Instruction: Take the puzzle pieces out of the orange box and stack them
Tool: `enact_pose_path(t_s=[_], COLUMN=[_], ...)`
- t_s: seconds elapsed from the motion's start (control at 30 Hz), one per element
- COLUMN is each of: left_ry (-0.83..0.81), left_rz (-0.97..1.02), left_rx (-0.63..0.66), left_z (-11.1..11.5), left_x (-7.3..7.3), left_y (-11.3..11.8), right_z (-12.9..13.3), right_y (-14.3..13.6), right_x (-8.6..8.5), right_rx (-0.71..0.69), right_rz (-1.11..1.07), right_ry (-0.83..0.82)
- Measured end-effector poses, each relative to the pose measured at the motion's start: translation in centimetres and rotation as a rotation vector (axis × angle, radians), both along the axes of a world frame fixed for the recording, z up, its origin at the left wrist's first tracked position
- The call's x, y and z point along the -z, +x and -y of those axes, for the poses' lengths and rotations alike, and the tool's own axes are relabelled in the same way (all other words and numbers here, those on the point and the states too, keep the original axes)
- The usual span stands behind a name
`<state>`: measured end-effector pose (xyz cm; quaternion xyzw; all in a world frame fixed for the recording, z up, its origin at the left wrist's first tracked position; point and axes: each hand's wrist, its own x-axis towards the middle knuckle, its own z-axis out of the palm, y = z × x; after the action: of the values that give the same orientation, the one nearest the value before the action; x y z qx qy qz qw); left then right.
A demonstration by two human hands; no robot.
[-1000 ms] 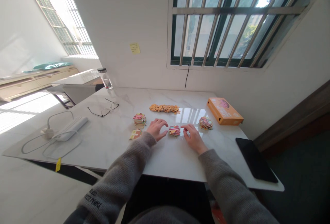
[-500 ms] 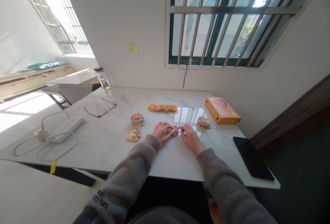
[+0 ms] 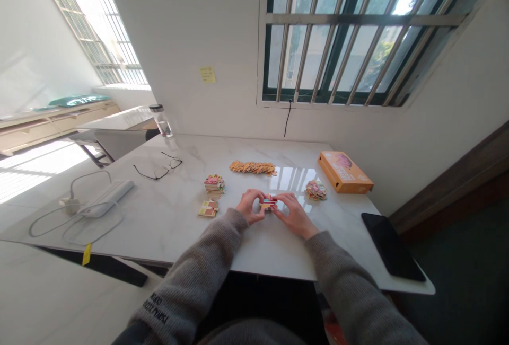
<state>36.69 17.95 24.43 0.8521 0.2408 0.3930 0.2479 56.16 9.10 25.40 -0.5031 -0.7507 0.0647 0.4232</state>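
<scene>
Between my two hands are small red, yellow and white puzzle pieces [image 3: 268,203]. My left hand [image 3: 250,206] curls its thumb and fingers round their left side. My right hand [image 3: 293,213] has its fingertips closed on their right side. Left of my hands stand a stack of colourful pieces [image 3: 214,186] and, nearer to me, a smaller low stack [image 3: 209,208]. A long row of orange-backed pieces [image 3: 253,168] lies beyond my hands. To the right is a loose heap of pieces [image 3: 316,189].
An orange box [image 3: 345,172] lies at the right, with a black tablet [image 3: 392,247] nearer the edge. Glasses [image 3: 159,169], a white power strip [image 3: 107,198] with looped cable and a bottle [image 3: 161,121] are at the left.
The view has shifted slightly. My fingers have come in round the pieces from both sides, and the thin piece held between the fingertips before now sits lower, among the pieces.
</scene>
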Motion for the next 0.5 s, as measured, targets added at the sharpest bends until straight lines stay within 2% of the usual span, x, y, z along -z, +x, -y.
enact_pose_path(t_s=[0.23,0.5], left_ry=[-0.025,0.005], left_rz=[0.082,0.064], left_rx=[0.070,0.020], left_z=[-0.07,-0.54], left_x=[0.02,-0.22], left_y=[0.18,0.00], right_z=[0.16,0.05], right_y=[-0.09,-0.49], right_x=[-0.06,0.03], right_rx=[-0.019,0.073], right_rz=[-0.085,-0.127], right_ry=[-0.040,0.021])
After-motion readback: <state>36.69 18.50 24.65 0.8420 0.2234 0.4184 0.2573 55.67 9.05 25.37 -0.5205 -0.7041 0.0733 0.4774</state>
